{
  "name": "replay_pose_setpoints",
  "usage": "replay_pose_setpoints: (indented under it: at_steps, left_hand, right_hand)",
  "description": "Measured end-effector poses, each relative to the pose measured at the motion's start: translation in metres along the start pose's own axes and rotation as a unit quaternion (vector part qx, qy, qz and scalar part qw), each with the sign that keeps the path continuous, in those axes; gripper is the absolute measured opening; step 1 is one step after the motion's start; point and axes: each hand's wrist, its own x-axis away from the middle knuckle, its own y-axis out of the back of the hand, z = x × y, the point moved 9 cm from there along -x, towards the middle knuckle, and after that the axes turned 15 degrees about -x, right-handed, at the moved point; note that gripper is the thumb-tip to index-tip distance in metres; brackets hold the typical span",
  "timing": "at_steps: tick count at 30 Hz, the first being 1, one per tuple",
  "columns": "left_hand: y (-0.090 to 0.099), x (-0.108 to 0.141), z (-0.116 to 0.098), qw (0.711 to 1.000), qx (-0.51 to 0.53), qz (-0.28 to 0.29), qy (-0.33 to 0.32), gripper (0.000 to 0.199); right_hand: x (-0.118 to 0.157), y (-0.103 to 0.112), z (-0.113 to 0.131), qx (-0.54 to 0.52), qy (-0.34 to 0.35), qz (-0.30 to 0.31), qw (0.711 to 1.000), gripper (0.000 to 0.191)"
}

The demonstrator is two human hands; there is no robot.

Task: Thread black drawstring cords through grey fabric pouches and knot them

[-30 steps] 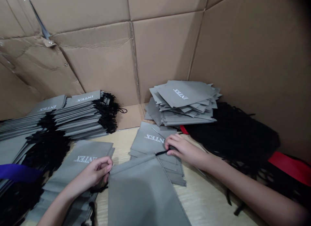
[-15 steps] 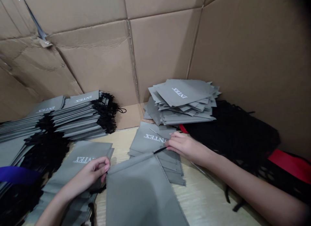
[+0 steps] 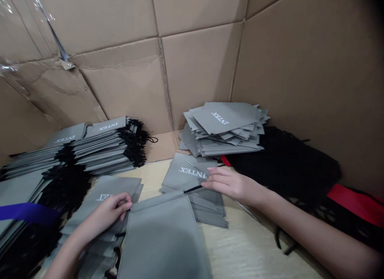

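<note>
well, my left hand (image 3: pixel 109 211) is closed narrow, thumb and fingertips together on the top corner of a gray bag (image 3: pixel 163 239), which spreads toward me, printed side not showing. my right hand (image 3: pixel 229 185) has its fingertips drawn together on a black cord (image 3: pixel 193 188) that runs taut from the bag's other top corner. a thin rod (image 3: pixel 192 165) slants past those right fingers; it seems to pass beneath the palm, though the hand hides its middle.

under both hands lies a pale yellow tabletop (image 3: pixel 228 247). just beyond the right fingertips, loose bags (image 3: pixel 180 171) lettered "intex" lie fanned on it, and farther out rises an untidy pile (image 3: pixel 231 119) of more. past the left fingers stand corded stacks (image 3: pixel 102 151), black ends bunched on their right, and an overlapping row (image 3: pixel 120 187) runs beneath that wrist.

to the right of the right fingers sprawls a black heap (image 3: pixel 288 163) with a red strip (image 3: pixel 354 203); a blue strip (image 3: pixel 30 213) lies left of the left hand. creased cardboard walls (image 3: pixel 126 83) close in the far side and the right, meeting at a corner fold.
</note>
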Motion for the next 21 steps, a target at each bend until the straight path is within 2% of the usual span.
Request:
replay_pose_setpoints:
  at_steps: [2,3,5,6,8,9,11,13,16,21]
  left_hand:
    - [0.014,0.004,0.000,0.997,-0.049,-0.052,0.010,0.021]
    - [0.024,0.007,-0.007,0.993,-0.073,-0.092,0.005,0.018]
    - [0.041,0.013,-0.038,0.979,-0.105,-0.168,-0.037,0.025]
    - [0.042,0.014,-0.061,0.976,-0.106,-0.177,-0.074,0.031]
    - [0.031,0.010,-0.111,0.977,-0.075,-0.139,-0.144,0.033]
    - [0.018,0.006,-0.137,0.977,-0.058,-0.095,-0.184,0.034]
    - [-0.001,0.000,-0.183,0.964,-0.038,-0.051,-0.258,0.032]
    - [-0.019,-0.008,-0.209,0.956,-0.025,-0.021,-0.292,0.022]
    - [-0.034,-0.019,-0.209,0.964,0.042,0.015,-0.262,0.026]
    - [-0.033,-0.019,-0.188,0.963,0.182,0.028,-0.197,0.032]
  right_hand:
    - [-0.001,0.002,0.007,0.011,0.026,-0.013,1.000,0.031]
    - [-0.002,0.002,0.012,0.020,0.043,-0.019,0.999,0.030]
    - [-0.004,0.005,0.022,0.038,0.078,-0.031,0.996,0.029]
    - [-0.005,0.007,0.027,0.047,0.092,-0.038,0.994,0.029]
    - [-0.006,0.014,0.036,0.064,0.113,-0.057,0.990,0.029]
    - [-0.006,0.018,0.040,0.072,0.120,-0.070,0.988,0.028]
    - [-0.004,0.029,0.045,0.085,0.123,-0.100,0.984,0.026]
    - [-0.002,0.040,0.048,0.095,0.117,-0.129,0.980,0.024]
    - [0.003,0.051,0.047,0.111,0.106,-0.151,0.977,0.024]
    - [0.008,0.051,0.034,0.103,0.070,-0.170,0.978,0.023]
